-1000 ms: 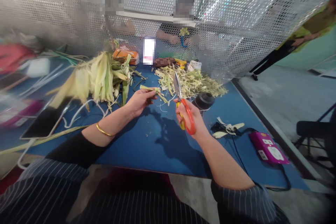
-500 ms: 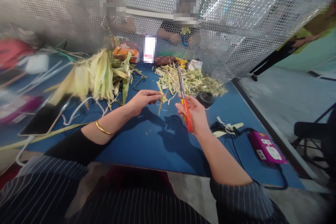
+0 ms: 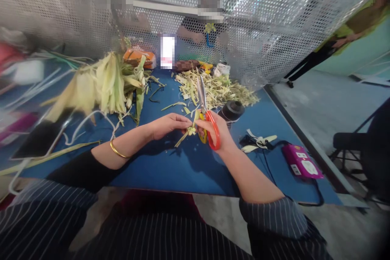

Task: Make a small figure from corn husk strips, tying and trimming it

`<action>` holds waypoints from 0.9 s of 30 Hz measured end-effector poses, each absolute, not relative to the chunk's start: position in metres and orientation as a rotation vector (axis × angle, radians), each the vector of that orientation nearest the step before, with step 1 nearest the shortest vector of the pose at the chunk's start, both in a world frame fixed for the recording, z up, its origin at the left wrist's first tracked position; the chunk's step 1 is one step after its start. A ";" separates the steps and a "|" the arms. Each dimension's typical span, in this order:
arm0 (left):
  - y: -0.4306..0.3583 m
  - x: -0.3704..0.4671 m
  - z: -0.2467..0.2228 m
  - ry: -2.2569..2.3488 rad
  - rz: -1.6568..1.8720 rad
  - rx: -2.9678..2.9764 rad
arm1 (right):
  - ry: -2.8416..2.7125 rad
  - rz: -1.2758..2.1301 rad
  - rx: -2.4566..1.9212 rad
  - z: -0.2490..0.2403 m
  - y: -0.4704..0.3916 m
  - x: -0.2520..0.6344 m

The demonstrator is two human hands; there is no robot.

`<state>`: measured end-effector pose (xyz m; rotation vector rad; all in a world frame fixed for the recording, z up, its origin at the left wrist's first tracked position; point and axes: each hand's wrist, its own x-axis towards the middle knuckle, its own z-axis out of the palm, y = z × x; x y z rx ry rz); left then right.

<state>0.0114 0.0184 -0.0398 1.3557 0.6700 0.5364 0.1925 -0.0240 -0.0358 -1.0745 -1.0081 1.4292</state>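
My left hand (image 3: 167, 125) pinches a thin yellow-green leaf strip (image 3: 186, 134) above the blue table (image 3: 170, 166). My right hand (image 3: 217, 132) grips scissors (image 3: 205, 115) with red and yellow handles, blades pointing up and away. The two hands meet at the strip, with fingers of the right hand touching it too. A gold bangle (image 3: 117, 151) sits on my left wrist.
A pile of pale husk leaves (image 3: 103, 85) lies at the left, cut scraps (image 3: 219, 89) at the back. A black spool (image 3: 233, 110), a pink power strip (image 3: 300, 162) with black cable, a dark tablet (image 3: 38, 140) and white cords lie around. People sit behind a perforated screen (image 3: 274, 28).
My two hands have come together over the table. The strip now hangs between them, and the scissors have tilted slightly closer to my left hand.
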 end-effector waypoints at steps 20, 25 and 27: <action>0.001 0.022 -0.040 0.996 0.949 2.022 | -0.740 1.353 -1.012 -0.039 -0.021 0.193; 0.002 0.024 -0.042 0.961 0.878 1.685 | -0.772 1.361 -1.026 -0.037 -0.022 0.192; 0.003 0.023 -0.037 0.948 0.867 1.567 | -0.814 1.331 -1.035 -0.036 -0.023 0.193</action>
